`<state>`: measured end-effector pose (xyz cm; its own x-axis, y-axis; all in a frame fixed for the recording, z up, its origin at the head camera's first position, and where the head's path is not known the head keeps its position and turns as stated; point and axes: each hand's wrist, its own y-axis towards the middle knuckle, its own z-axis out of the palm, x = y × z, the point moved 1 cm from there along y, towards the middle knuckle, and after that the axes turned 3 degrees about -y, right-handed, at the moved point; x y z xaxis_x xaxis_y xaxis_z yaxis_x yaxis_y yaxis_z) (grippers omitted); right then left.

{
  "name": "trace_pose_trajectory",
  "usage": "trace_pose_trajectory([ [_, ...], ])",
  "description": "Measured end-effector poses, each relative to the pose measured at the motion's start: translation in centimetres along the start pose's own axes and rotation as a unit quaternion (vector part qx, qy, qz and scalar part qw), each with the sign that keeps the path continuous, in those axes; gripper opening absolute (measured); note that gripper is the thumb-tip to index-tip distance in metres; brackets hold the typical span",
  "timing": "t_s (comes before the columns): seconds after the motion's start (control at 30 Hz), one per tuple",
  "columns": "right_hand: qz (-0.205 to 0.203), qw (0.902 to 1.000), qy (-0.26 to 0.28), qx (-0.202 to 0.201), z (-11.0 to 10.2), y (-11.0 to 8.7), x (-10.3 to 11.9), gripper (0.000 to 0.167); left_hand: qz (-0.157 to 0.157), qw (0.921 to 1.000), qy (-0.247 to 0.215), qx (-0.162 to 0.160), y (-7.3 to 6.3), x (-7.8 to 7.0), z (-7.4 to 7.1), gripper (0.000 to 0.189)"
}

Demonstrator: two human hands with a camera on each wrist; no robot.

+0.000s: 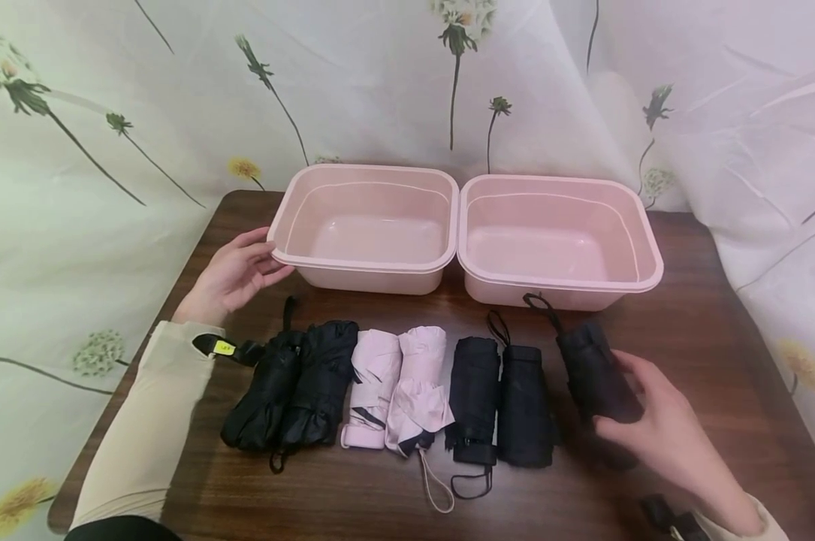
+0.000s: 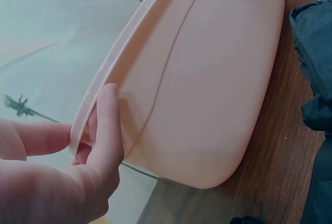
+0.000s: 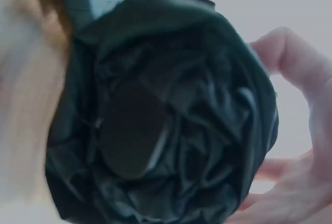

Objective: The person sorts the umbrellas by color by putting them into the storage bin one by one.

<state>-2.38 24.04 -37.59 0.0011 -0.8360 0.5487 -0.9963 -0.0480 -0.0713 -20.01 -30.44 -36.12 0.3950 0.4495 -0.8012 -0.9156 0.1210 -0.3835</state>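
Observation:
My left hand [image 1: 236, 272] pinches the rim of the left pink plastic basin [image 1: 373, 279] at its near left corner; in the left wrist view, fingers [image 2: 108, 125] lie on both sides of that rim. With its thumb and fingers, my right hand [image 1: 671, 432] grips a folded black umbrella [image 1: 596, 372] above the table's right side. Its cord loop points toward the right pink basin [image 1: 562, 295]. The umbrella's bunched end [image 3: 207, 110] fills much of the right wrist view. Both basins stand side by side, and no contents show in them.
Before the basins lies a row of folded umbrellas: a black pair [image 1: 319, 383] at left, a pink pair [image 1: 421, 376] in the middle, and another black pair [image 1: 525, 406] at right. The brown wooden table [image 1: 258, 496] meets a flower-printed cloth [image 1: 380, 75] behind.

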Motion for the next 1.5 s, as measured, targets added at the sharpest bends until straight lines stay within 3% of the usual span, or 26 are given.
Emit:
trace_pose_trajectory([
  [0.43,-0.042,0.9895,0.074,-0.117,-3.2,0.2,2.0,0.086,-0.002,1.0,-0.003,0.007,-0.2,-0.2,-0.1,0.057],
  [0.7,-0.042,0.9706,0.164,-0.172,-4.7,1.3,2.9,0.086,0.0,1.0,-0.005,0.009,-0.1,-0.2,-0.2,0.054],
  [0.8,-0.063,0.947,0.257,-0.182,-5.2,2.0,3.3,0.084,0.004,0.9999,-0.007,0.011,-0.1,-0.2,-0.2,0.049],
  [0.93,-0.098,0.8955,0.397,-0.176,-5.4,2.9,4.0,0.08,0.012,0.9998,-0.006,0.015,-0.1,-0.2,-0.4,0.044],
  [0.97,-0.1,0.8865,0.417,-0.175,-5.5,3.0,4.1,0.079,0.014,0.9998,-0.005,0.016,-0.1,-0.2,-0.4,0.044],
  [1.13,-0.088,0.8747,0.441,-0.181,-5.5,4.0,5.1,0.076,0.012,0.9999,-0.005,0.009,-0.3,-0.2,-0.6,0.044],
  [1.33,-0.085,0.8625,0.463,-0.186,-5.3,5.3,6.3,0.072,0.006,0.9991,-0.035,0.023,-0.3,0.0,-0.7,0.04],
  [1.4,-0.086,0.8515,0.481,-0.191,-5.2,5.8,6.7,0.071,0.005,0.9994,-0.027,0.023,-0.2,0.1,-0.5,0.039],
  [1.5,-0.097,0.8193,0.528,-0.201,-4.8,6.5,7.3,0.067,0.004,0.9996,-0.021,0.021,-0.1,0.2,-0.3,0.039],
])
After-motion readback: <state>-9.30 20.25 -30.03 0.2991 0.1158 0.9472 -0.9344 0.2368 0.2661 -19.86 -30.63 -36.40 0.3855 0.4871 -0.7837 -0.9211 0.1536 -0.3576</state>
